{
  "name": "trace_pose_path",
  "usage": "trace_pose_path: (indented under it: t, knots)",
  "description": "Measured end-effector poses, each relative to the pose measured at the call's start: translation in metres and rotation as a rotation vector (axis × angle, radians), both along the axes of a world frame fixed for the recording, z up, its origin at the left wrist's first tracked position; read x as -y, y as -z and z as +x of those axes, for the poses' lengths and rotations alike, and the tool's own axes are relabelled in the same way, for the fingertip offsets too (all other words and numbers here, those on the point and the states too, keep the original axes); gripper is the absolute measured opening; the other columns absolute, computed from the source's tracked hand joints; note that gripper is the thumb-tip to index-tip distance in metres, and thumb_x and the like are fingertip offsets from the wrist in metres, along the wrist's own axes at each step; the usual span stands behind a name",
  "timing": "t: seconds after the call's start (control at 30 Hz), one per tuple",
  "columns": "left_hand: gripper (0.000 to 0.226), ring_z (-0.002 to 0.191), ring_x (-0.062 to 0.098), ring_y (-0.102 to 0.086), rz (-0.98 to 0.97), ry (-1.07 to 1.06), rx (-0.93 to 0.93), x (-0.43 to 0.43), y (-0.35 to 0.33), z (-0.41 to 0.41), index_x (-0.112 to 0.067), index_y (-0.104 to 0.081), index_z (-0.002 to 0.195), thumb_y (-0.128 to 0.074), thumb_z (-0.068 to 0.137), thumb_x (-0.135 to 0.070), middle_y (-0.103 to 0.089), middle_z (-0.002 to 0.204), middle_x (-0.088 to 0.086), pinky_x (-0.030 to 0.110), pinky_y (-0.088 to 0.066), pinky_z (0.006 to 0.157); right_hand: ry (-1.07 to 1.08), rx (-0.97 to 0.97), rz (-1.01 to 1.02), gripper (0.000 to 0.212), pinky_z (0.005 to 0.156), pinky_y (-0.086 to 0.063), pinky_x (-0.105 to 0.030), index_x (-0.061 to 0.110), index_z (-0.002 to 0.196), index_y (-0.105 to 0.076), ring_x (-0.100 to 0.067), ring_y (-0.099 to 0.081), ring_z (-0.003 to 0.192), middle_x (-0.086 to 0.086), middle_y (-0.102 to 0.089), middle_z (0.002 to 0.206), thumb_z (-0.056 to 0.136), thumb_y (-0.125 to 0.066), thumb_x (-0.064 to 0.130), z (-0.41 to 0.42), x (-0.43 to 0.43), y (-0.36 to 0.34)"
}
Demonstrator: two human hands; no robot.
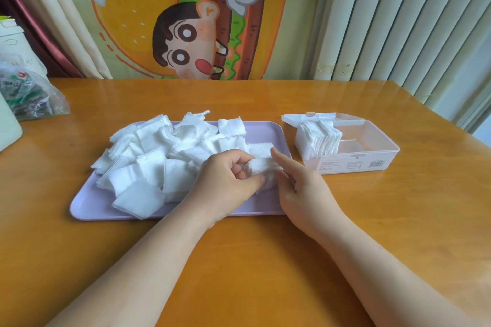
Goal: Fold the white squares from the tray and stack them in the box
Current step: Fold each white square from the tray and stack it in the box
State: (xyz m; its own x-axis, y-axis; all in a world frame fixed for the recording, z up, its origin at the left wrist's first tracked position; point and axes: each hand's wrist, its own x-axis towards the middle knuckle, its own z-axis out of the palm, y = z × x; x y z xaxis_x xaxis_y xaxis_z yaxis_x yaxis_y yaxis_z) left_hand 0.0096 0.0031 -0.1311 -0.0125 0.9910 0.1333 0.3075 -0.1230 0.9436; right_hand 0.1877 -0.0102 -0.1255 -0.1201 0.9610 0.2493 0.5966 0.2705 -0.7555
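Table, square partly behind left hand

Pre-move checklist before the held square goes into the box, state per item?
1. Grip of left hand on white square: ok.
2. Hold of right hand on its right edge: ok.
3. Fold finished: cannot tell, it is bunched between the hands.
4. The lid of the box open: ok.
5. Room in the box right of the stack: ok.
6. More loose squares on the tray: ok.
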Motion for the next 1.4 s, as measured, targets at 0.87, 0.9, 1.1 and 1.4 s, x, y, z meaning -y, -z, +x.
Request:
trace_pose_path:
  t: [0.87, 0.9, 1.1, 1.4]
  knots:
    - [0.012, 0.060, 0.015, -0.055, -0.024, 0.135, 0.173, 0.001, -0.047, 0.014, -0.031, -0.071, 0.109, -0.066, 0.101, -0.023, -0.065, 0.069, 0.005, 0.020, -0.041, 0.057, -0.142, -0.699, -0.395, 0.024, 0.080, -0.056, -0.038, 0.006, 0.106, -0.079, -0.021, -0.069, 0.089, -0.014, -0.078, 0.102, 0.097, -0.071, 0.027, 0.023, -0.006, -0.050]
    - [0.011, 0.061, 0.015, -0.056, -0.027, 0.153, 0.163, -0.003, -0.053, 0.019, -0.032, -0.071, 0.109, -0.066, 0.101, -0.025, -0.065, 0.071, 0.006, 0.023, -0.041, 0.060, -0.123, -0.688, -0.388, 0.027, 0.078, -0.055, -0.037, 0.004, 0.105, -0.079, -0.021, -0.068, 0.088, -0.016, -0.078, 0.102, 0.096, -0.073, 0.029, 0.027, -0.010, -0.053]
    - [0.013, 0.060, 0.010, -0.057, -0.030, 0.176, 0.159, -0.029, -0.079, 0.057, -0.027, -0.070, 0.114, -0.067, 0.101, -0.024, -0.072, 0.079, -0.008, 0.020, -0.045, 0.056, 0.095, -0.599, -0.251, 0.016, 0.066, -0.056, -0.032, 0.004, 0.095, -0.077, -0.018, -0.071, 0.077, -0.011, -0.078, 0.086, 0.090, -0.074, 0.020, 0.053, -0.036, -0.088]
    - [0.024, 0.089, -0.002, -0.057, 0.114, 0.049, -0.311, -0.074, -0.063, 0.098, -0.033, -0.068, 0.115, -0.072, 0.092, -0.026, -0.056, 0.116, -0.015, 0.006, -0.041, 0.067, 0.520, 0.110, -0.120, 0.021, 0.054, -0.041, -0.031, 0.005, 0.076, -0.065, -0.031, -0.058, 0.063, -0.012, -0.065, 0.068, 0.083, -0.065, 0.025, 0.128, -0.089, -0.084]
